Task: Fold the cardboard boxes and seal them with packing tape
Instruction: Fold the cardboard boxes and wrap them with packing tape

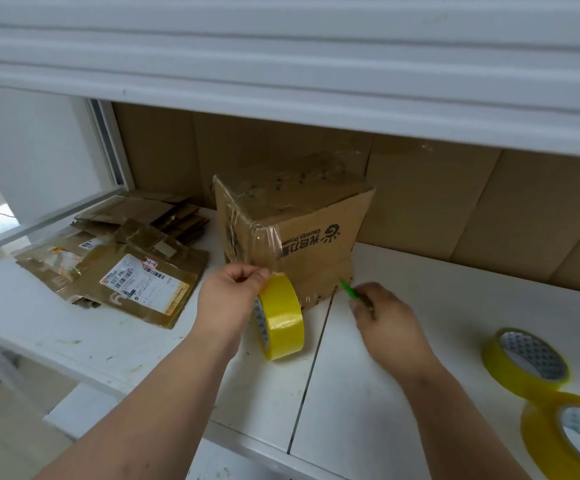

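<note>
We have one view only — a wide-angle camera worn on the head, looking forward and down over both forearms at the white table (368, 393), near enough that the hands fill the middle — no second view shares anything.

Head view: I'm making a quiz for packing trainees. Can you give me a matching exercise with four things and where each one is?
Things:
1. tape roll
2. green tool
3. assembled box
4. flattened boxes

Places:
A. left part of the table
B. in the right hand
C. upright in the left hand
D. standing mid-table, at the back

Pairs: 1-C, 2-B, 3-D, 4-A
</note>
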{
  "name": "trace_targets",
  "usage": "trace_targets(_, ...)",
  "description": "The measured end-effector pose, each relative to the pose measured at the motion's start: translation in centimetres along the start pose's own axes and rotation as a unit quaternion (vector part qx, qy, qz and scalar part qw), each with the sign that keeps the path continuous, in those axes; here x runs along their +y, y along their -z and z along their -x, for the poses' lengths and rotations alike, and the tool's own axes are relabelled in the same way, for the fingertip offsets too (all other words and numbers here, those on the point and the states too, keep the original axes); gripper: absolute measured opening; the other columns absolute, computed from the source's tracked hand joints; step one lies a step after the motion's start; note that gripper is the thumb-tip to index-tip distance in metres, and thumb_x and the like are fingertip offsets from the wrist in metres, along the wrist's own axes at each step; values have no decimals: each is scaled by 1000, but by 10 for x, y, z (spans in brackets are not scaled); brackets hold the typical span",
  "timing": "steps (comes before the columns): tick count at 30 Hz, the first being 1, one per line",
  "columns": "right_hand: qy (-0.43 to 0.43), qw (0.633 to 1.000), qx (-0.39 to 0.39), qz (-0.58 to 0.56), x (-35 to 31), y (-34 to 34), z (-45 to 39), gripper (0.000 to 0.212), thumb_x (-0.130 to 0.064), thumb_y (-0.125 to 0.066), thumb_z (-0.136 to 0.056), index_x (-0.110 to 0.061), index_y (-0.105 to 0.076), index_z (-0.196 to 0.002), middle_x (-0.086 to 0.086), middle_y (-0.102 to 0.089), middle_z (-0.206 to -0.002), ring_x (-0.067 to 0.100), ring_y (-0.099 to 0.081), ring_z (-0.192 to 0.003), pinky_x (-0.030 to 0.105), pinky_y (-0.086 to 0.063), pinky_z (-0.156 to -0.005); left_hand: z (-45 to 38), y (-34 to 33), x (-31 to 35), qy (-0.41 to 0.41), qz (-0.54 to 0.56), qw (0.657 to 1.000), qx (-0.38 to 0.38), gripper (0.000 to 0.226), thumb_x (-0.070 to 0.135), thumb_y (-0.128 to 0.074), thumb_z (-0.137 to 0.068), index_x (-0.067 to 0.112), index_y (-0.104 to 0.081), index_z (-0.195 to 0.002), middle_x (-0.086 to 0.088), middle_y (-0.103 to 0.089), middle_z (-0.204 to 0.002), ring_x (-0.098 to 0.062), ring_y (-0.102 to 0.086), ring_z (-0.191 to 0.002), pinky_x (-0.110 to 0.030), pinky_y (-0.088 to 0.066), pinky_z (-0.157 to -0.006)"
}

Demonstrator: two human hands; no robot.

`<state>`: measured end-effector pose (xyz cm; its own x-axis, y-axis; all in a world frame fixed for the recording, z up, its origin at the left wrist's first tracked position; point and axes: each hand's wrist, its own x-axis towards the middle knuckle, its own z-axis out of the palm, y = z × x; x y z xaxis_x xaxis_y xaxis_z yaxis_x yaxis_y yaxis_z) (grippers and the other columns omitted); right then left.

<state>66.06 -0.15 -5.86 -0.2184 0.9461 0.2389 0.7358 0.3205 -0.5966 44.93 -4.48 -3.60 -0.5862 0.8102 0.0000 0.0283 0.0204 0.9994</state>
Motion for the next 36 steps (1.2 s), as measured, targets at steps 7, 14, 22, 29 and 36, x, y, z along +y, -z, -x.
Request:
trace_targets(7, 190, 981, 3, 33, -73, 15, -15, 33, -27, -53, -98, -29, -62, -130, 2, -60, -113, 20, -58, -99, 31, -47, -81, 1, -3, -2, -7, 19, 1000, 8, 12, 21, -74, -87, 22, -73, -76, -1, -72, -81, -15, -62, -79, -29, -47, -71)
trace_targets(14, 218, 972, -14, 88, -90, 7, -32, 32, -33, -51, -99, -25, -62, -128, 6, -61, -117, 27, -59, -103, 36, -49, -84, -1, -1, -1, -21, 4, 1000, 11, 13, 21, -71, -90, 18, -72, -78, -7, -70, -79, -13, -57, -71, -27, -43, -64)
trace_targets(22, 189, 972, -25, 138, -99, 0, -49, 26, -36, -47, -99, -22, -67, -107, 4, -57, -102, 27, -58, -94, 33, -47, -73, -5, 0, -3, -24, 16, 999, 13, 18, 20, -74, -88, 22, -74, -70, 5, -69, -70, -7, -57, -66, -27, -43, -65)
trace_targets(29, 42, 988, -12, 150, -40, 0, -63, 23, -26, -42, -101, -16, -62, -94, -2, -44, -82, 17, -47, -72, 26, -29, -53, -9, 4, -4, -11, 24, 1000, 3, 16, 19, -72, -89, 21, -75, -74, 5, -74, -79, -2, -64, -68, -17, -49, -62)
trace_targets(36, -55, 936, -151, 312, 10, -41, -30, 29, -27, -45, -94, -28, -59, -120, -3, -57, -108, 19, -57, -103, 35, -37, -88, -11, 5, -4, 1, 7, 1000, 7, 17, 17, -71, -89, 19, -75, -73, 7, -74, -86, -10, -65, -81, -26, -43, -68)
